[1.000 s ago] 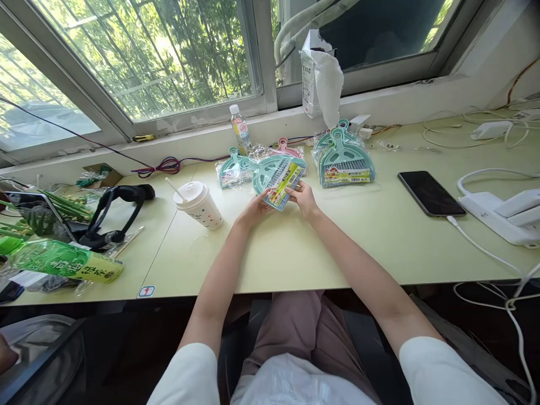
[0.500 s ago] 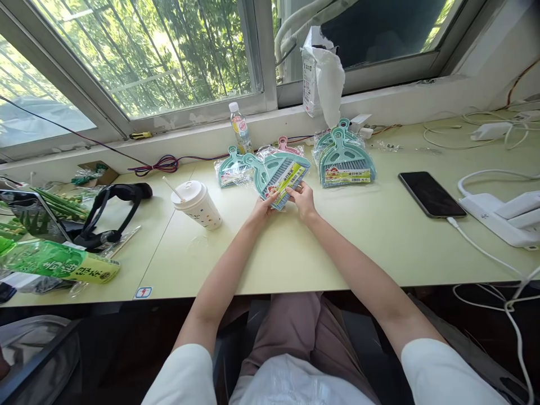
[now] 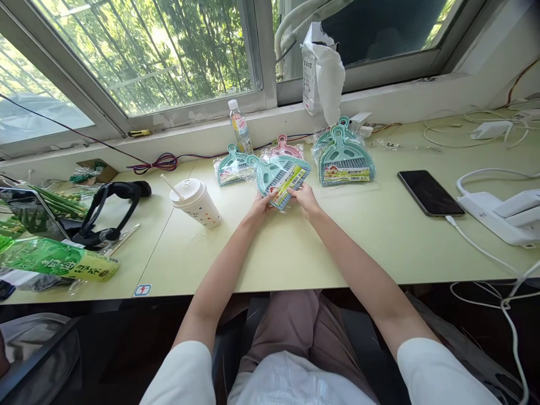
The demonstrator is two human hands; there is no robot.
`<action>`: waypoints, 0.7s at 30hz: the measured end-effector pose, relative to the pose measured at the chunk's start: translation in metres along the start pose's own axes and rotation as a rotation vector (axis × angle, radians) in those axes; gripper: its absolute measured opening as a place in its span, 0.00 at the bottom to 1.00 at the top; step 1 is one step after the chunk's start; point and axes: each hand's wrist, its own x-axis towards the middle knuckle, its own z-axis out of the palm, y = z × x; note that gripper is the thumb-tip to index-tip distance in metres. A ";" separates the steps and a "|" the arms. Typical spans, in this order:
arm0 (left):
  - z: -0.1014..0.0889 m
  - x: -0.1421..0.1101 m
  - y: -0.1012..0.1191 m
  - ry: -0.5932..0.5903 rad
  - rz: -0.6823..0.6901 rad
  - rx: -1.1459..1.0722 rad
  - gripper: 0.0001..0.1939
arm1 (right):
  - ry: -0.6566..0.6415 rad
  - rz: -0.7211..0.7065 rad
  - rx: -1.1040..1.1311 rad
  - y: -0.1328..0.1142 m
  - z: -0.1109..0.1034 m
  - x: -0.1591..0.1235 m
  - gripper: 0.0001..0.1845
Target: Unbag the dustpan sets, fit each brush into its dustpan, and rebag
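Over pale-green desk (image 3: pixel 295 253), left hand (image 3: pixel 260 205) and right hand (image 3: pixel 304 198) grasp packaged dustpan (image 3: pixel 280 174), handle pointing far-left.

Bare desk surface (image 3: pixel 295 253) across the centre and lower middle of the frame, lidded cup (image 3: pixel 194 202) at centre left, packaged dustpan sets (image 3: pixel 343 157) along the upper middle, phone (image 3: pixel 430 192) and cables at right.

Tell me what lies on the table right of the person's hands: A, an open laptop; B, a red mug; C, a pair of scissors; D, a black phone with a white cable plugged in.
D: a black phone lies flat on the table, right of the right hand, with a white cable at its near end.
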 end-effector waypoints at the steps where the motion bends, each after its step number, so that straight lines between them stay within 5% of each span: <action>1: 0.001 -0.001 0.000 -0.030 -0.032 0.008 0.30 | 0.004 0.005 0.015 -0.001 -0.001 0.001 0.13; 6: 0.007 -0.001 -0.001 -0.095 -0.089 -0.017 0.26 | 0.075 0.004 0.101 -0.007 0.000 -0.003 0.12; 14: 0.007 0.006 -0.003 0.170 0.061 -0.003 0.24 | 0.032 0.015 0.135 -0.009 0.006 -0.012 0.13; 21: 0.013 -0.001 -0.005 -0.107 -0.066 -0.015 0.28 | 0.062 -0.027 0.203 -0.007 0.000 -0.003 0.16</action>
